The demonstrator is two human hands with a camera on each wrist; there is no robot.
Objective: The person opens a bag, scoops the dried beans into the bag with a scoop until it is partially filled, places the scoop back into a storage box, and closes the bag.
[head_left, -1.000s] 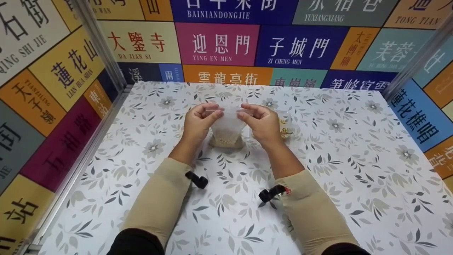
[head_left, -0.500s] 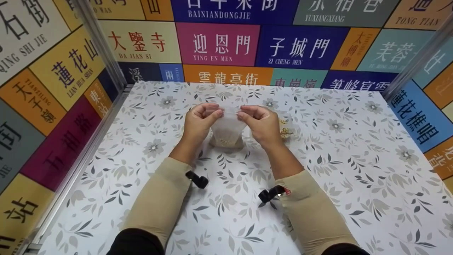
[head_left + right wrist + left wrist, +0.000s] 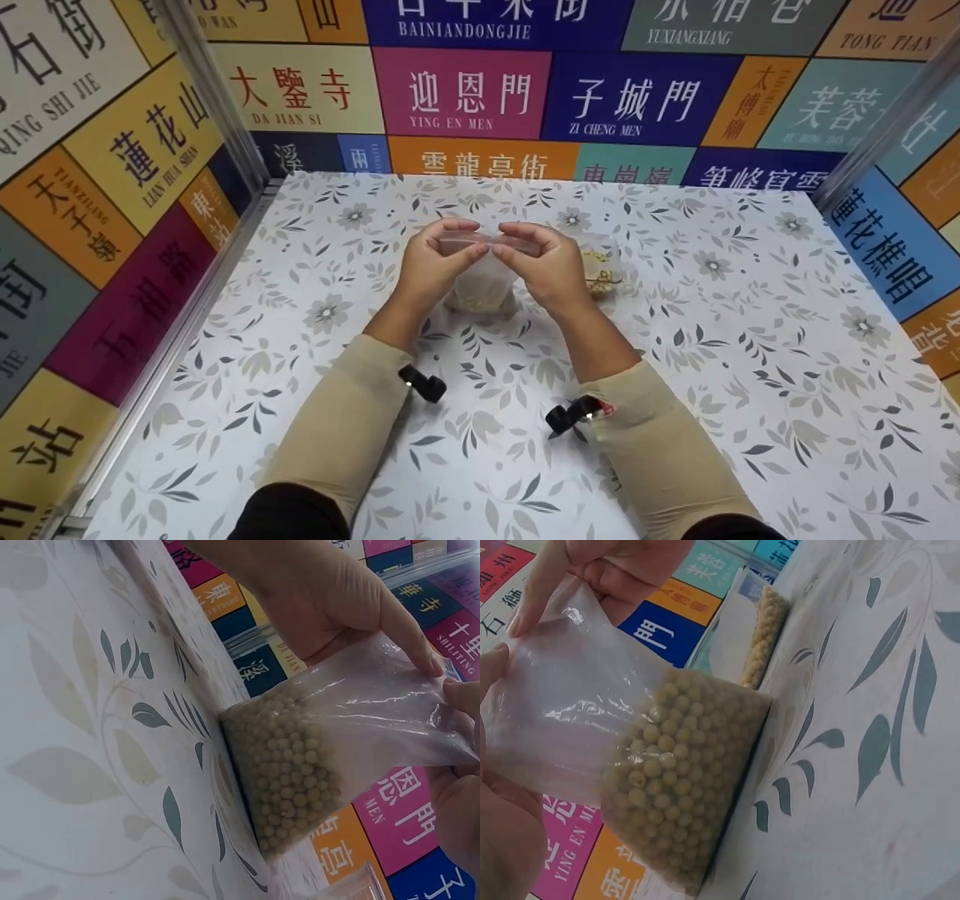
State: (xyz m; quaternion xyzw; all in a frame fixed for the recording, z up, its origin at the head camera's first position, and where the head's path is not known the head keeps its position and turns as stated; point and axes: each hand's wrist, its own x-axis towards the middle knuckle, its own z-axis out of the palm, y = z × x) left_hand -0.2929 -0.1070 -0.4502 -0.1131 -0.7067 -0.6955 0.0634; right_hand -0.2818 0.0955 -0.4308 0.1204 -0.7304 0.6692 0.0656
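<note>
A clear plastic bag (image 3: pixel 480 289) stands upright on the table, its lower part full of round, pale yellow beans that look like soybeans (image 3: pixel 682 765). My left hand (image 3: pixel 435 255) pinches the bag's upper edge between thumb and fingers. From the other side my right hand (image 3: pixel 551 266) pinches the same edge, and the two thumbs nearly meet at the middle. In the right wrist view the bag's base (image 3: pixel 277 772) rests on the cloth. Part of the top edge is hidden behind the fingers.
A clear plastic container (image 3: pixel 606 270) with yellow contents stands just behind and right of my right hand. A leaf-patterned cloth (image 3: pixel 480 450) covers the table. Panels with printed characters (image 3: pixel 457 94) rise at the back and both sides.
Both hands have moved inward along the bag's top edge, so the thumbs and fingertips are now closer together. The bag's base stays in place, and more of the container shows.
</note>
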